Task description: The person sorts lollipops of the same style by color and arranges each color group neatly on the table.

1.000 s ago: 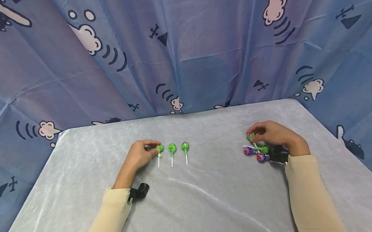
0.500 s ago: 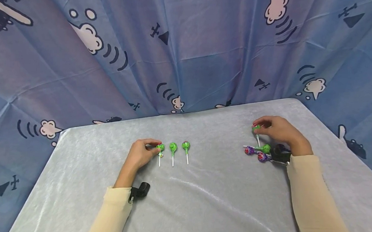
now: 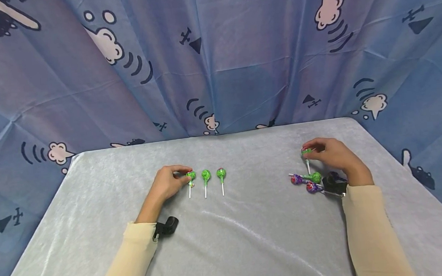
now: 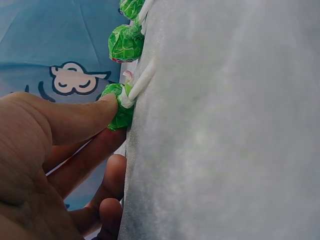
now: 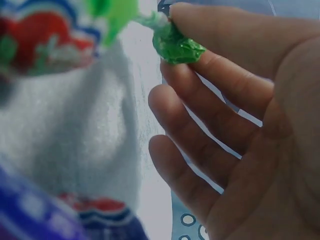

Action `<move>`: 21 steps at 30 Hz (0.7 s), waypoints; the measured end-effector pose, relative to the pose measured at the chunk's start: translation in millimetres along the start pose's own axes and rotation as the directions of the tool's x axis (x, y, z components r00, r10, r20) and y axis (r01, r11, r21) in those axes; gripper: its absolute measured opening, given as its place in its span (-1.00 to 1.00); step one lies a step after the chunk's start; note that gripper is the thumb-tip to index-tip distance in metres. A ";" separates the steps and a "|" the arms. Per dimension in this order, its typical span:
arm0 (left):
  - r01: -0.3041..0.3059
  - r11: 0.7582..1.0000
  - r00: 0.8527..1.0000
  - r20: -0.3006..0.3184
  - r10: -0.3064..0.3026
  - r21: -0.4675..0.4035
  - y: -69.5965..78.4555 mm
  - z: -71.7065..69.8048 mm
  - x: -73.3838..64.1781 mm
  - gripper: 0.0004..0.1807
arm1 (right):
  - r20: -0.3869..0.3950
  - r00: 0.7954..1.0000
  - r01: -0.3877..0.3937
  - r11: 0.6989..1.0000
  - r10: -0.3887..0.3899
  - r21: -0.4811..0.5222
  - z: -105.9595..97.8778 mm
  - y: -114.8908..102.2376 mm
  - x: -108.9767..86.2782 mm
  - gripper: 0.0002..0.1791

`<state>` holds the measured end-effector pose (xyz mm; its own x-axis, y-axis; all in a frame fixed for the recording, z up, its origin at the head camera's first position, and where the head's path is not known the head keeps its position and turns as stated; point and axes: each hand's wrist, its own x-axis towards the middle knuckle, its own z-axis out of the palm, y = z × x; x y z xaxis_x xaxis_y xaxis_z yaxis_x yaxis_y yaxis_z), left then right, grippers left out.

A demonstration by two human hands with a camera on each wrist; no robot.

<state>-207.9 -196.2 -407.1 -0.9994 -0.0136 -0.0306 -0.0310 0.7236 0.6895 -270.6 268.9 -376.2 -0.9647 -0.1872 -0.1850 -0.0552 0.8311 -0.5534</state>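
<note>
My left hand (image 3: 167,182) pinches the green-wrapped head of a lollipop (image 4: 121,117) between thumb and fingers; its white stick points toward me on the cloth. Just right of it lie two more green lollipops, a middle one (image 3: 206,175) and a right one (image 3: 221,174), in a row with sticks pointing the same way. Over at the right, my right hand (image 3: 332,152) pinches another green lollipop (image 5: 177,47) by its head, the stick hanging toward the near side. Nearer me, partly under that wrist, is a small pile with purple lollipops (image 3: 297,179) and a green lollipop (image 3: 314,177).
A pale grey velvety cloth covers the table (image 3: 250,237). Behind its far edge hangs a blue patterned curtain (image 3: 247,69). The right wrist's black camera (image 3: 334,184) hides part of the pile; another black camera (image 3: 167,228) sits on the left wrist.
My right hand has drawn the green lollipop away from the pile, toward the far side and slightly right, and its stick has swung more upright. The left hand stays on its lollipop.
</note>
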 end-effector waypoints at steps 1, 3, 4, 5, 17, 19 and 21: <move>0.001 1.000 1.000 0.000 -0.001 -0.001 0.1 0.0 -0.1 -0.72 | 0.001 1.000 -0.001 1.000 0.001 0.001 0.1 0.0 -0.1 -0.43; 0.004 1.000 1.000 0.002 -0.004 -0.001 0.3 -0.1 -0.2 -0.72 | -0.002 1.000 -0.001 1.000 0.001 0.006 0.5 -0.8 0.0 -0.42; 0.006 1.000 1.000 0.002 -0.006 -0.001 0.4 -0.1 -0.3 -0.72 | -0.004 1.000 0.000 1.000 0.000 0.008 0.6 -1.3 0.0 -0.42; 0.007 1.000 1.000 0.003 -0.007 -0.002 0.4 -0.2 -0.3 -0.72 | -0.005 1.000 0.003 1.000 -0.003 0.010 0.7 -1.9 0.0 -0.42; 0.003 1.000 1.000 0.001 -0.003 -0.002 -0.9 0.4 0.2 -0.72 | -0.037 0.998 0.050 0.998 -0.049 0.042 -6.8 -13.3 -5.0 -0.44; 0.004 1.000 1.000 -0.001 -0.004 -0.004 -1.0 0.3 0.2 -0.72 | -0.033 0.998 0.055 0.998 -0.053 0.045 -6.7 -15.1 -5.3 -0.44; 0.003 1.000 1.000 0.000 -0.003 -0.004 -0.9 0.1 0.2 -0.72 | -0.030 0.998 0.064 0.997 -0.063 0.048 -5.8 -16.6 -5.0 -0.44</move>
<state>-208.0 -196.8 -407.9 -0.9993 -0.0159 -0.0329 -0.0343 0.7206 0.6925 -266.3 259.1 -361.4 -0.9667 -0.2230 -0.1254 -0.1045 0.7916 -0.6021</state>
